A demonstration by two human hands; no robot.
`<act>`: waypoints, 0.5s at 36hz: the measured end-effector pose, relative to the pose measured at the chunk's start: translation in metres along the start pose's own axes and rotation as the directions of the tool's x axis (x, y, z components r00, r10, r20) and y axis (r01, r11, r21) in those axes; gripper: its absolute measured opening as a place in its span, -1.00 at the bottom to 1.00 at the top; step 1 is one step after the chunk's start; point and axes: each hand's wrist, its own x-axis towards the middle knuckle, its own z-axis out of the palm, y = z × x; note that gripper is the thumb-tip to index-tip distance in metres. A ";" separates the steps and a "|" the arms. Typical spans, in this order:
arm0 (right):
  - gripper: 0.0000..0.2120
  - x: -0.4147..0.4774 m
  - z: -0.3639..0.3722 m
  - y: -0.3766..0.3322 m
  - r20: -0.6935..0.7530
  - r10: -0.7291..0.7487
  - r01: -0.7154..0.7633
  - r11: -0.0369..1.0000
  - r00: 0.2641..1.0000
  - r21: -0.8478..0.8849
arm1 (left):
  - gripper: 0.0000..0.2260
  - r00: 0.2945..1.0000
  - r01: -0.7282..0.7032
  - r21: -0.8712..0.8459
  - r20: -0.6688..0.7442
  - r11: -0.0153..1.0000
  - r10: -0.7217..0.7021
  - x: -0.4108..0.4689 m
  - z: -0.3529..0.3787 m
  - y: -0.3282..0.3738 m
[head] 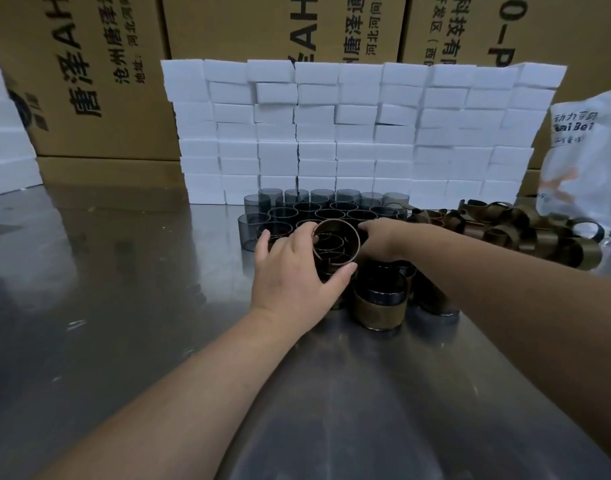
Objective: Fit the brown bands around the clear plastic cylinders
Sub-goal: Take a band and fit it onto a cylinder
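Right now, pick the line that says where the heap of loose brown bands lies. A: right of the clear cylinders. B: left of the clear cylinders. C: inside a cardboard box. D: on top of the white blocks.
A: the loose brown bands are heaped on the metal table to the right of the clear cylinders, in front of the white blocks.
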 end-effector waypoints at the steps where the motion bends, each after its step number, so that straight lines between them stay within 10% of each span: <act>1: -0.32 0.001 0.001 -0.002 -0.015 -0.004 0.004 0.999 1.000 -0.036 | -0.38 1.000 -0.001 -0.003 0.001 1.000 0.001 0.000 0.000 0.000; 18: -0.87 -0.006 -0.001 -0.014 -0.186 -0.110 0.065 0.970 0.976 -0.232 | -0.38 1.000 -0.015 -0.044 -0.007 0.999 0.015 0.000 0.003 -0.001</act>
